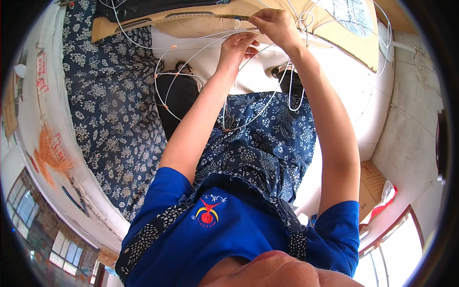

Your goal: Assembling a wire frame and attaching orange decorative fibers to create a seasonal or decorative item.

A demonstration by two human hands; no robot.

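A frame of bent white wire (pixel 156 75), its crossings bound with small orange-brown ties (pixel 166 106), spreads over my knees and beyond. My left hand (pixel 234 51) is closed with fingertips pinched at the frame's wires, the other fingers curled. Just above and to its right, my right hand (pixel 275 27) is closed in a pinch. What lies between its fingertips is too small to make out. One wire loop hangs under the right wrist, and a larger arc reaches down over my dark blue patterned apron (pixel 267 138).
Cardboard sheets (pixel 354 45) lie beyond my hands. Dark flowered cloth (pixel 105 105) covers a surface on my left. Farther left are an orange bundle of fibres (pixel 50 152) and a dark slender tool (pixel 74 201). A cardboard box (pixel 372 184) stands low on the right.
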